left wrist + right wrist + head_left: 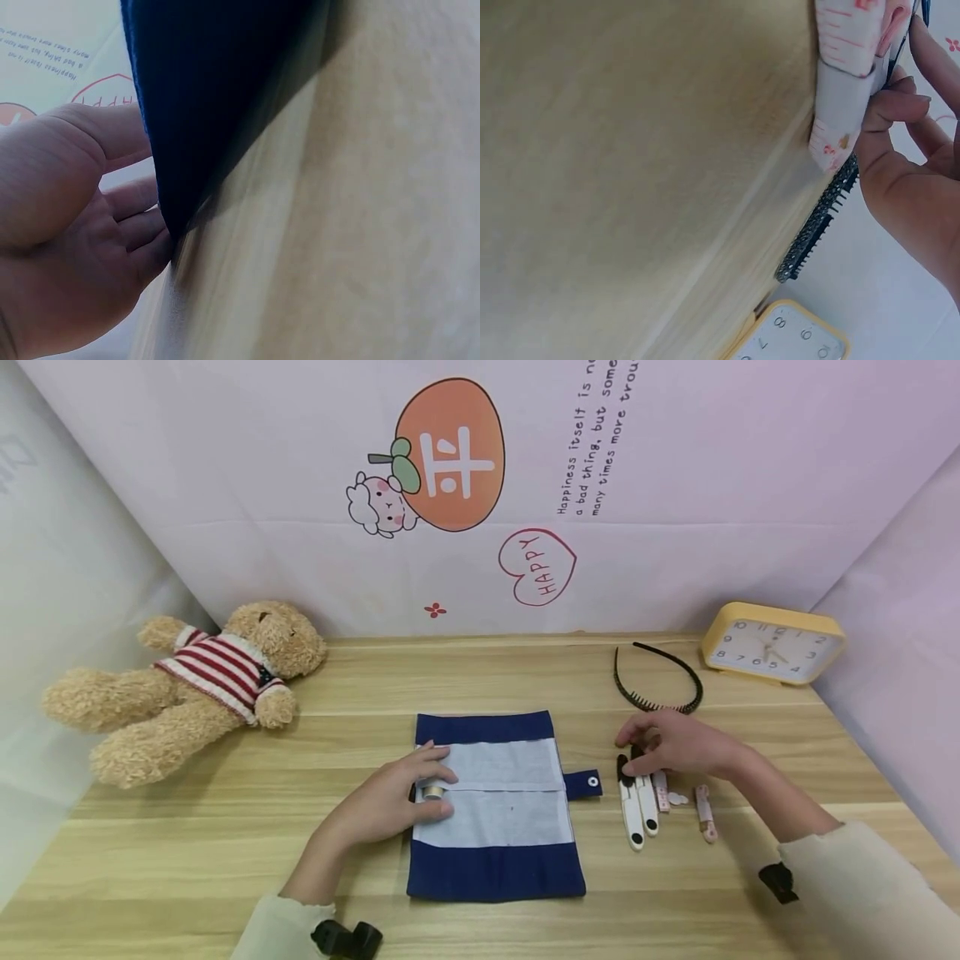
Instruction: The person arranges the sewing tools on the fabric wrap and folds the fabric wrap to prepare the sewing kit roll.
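A navy and pale-grey cloth case [495,814] lies spread flat, with a snap tab on its right side. My left hand [390,797] rests on its left edge, fingers relaxed over the cloth. A small pale-gold piece [432,792] shows between thumb and forefinger. In the left wrist view the navy cloth edge [202,90] hides the fingertips. To the right, my right hand [675,747] pinches the black upper end of a slim white stick [647,806]. A similar white stick [632,814] lies beside it. Pink-and-white pieces [844,90] sit near this hand in the right wrist view.
A black toothed headband [660,703] lies behind the right hand. Farther back stands a yellow clock [776,643]. Another pink piece [705,814] lies to the right of the sticks. A teddy bear [217,677] in a striped sweater lies at the left. White printed cloth covers the back wall.
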A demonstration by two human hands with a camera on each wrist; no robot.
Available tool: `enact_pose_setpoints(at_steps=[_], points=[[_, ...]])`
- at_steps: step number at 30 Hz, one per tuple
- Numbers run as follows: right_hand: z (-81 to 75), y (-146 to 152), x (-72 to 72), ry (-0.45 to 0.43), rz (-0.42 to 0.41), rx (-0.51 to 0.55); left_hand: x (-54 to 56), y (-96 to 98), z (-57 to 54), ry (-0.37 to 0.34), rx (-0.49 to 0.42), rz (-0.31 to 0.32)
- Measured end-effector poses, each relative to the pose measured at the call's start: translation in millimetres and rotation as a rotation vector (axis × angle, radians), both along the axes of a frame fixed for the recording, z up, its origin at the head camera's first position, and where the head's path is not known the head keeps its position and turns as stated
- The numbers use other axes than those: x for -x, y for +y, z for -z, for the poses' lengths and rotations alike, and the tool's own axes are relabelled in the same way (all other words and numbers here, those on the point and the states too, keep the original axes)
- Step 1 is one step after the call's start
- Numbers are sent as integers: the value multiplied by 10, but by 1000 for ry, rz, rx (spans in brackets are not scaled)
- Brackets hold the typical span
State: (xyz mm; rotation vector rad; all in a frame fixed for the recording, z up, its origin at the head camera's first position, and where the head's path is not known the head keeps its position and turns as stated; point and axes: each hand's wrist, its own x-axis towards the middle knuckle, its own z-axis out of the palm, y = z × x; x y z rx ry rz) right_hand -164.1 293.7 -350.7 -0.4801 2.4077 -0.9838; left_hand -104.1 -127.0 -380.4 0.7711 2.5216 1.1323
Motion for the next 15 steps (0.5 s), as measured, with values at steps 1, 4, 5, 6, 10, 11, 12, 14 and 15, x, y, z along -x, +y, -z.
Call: enact_pose_setpoints(at_steps=[1, 4, 5, 6, 10, 11, 12, 14, 15], points=[[2, -13, 3, 7, -2, -6, 1, 0, 1, -1, 0, 0], [-2, -52, 16, 20, 6, -16, 2, 0, 5, -4, -1, 0], [-3, -59, 21, 18, 11, -15, 3, 1, 6, -5, -2, 0], [-4, -65, 26, 17, 14, -15, 3, 1, 7, -7, -4, 0], [-7, -80, 50, 6, -3, -22, 4, 3, 7, -11, -10, 2], [-7, -80, 58, 3, -10, -26, 4, 3, 6, -12, -10, 2], [-8, -79, 66, 1, -19, -29, 4, 2, 6, -12, -11, 3], [-15, -71, 85, -11, -25, -20, 3, -1, 5, -11, -11, 2], [-19, -65, 95, -18, -22, -8, 3, -2, 4, -11, -10, 2]])
